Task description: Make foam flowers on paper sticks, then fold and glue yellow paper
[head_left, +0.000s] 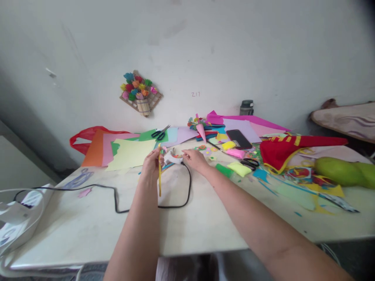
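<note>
In the head view my left hand (pixel 151 160) is closed around a narrow yellow paper strip (pixel 159 181), which stands upright and hangs below the fingers. My right hand (pixel 193 158) is just to its right, its fingers curled and pinched together; whatever is between them is too small to make out. Between both hands lies a white glue gun (pixel 175 159) with a black cord (pixel 190 185), close to my right fingertips. Small flower-shaped paper cutouts (pixel 208 150) are scattered beyond my right hand.
Coloured paper sheets (pixel 129 153) and black-handled scissors (pixel 160 133) lie at the back. Rightward are a phone (pixel 239 139), clay packs (pixel 238 168), more scissors (pixel 250 163), red cloth (pixel 281 152) and green fruit (pixel 336 169). A power strip (pixel 27 210) sits at left.
</note>
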A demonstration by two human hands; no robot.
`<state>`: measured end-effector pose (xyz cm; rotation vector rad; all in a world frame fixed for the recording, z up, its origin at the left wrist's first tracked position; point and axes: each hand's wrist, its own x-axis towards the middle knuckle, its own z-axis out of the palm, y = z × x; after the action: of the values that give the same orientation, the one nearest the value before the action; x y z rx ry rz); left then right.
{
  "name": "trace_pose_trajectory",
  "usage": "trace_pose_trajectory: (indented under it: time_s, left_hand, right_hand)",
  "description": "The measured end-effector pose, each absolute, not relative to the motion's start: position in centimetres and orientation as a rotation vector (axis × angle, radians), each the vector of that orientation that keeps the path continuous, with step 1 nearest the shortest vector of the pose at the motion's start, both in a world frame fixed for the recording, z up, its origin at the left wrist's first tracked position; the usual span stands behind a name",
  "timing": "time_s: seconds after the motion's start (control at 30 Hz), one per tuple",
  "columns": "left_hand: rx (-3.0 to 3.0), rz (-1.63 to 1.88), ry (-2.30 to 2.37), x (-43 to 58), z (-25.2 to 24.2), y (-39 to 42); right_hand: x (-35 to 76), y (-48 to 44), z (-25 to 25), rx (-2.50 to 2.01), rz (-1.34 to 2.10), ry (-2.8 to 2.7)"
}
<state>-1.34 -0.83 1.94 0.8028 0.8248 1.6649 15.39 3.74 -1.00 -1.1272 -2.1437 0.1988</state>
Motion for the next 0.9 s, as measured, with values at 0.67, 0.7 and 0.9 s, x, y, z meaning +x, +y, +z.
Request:
trace_pose_trajectory:
  time_s: [0.67, 0.7, 0.9]
  left_hand:
    - [0.703, 1.766, 0.713, -2.3, 1.8, -0.8]
    - [0.689, 1.783, 0.696, -2.2, 1.9, -0.9]
    - [0.609, 1.896, 0.547, -2.6, 2.6, -1.7]
  right_hand:
    - [10.8, 4.5, -0.6, -1.345, -0.172, -2.349]
    - [11.0, 4.6, -0.7, -1.356, -0.173, -2.316]
    - [13.0, 5.6, -0.5, -1.382, -0.047, -2.126]
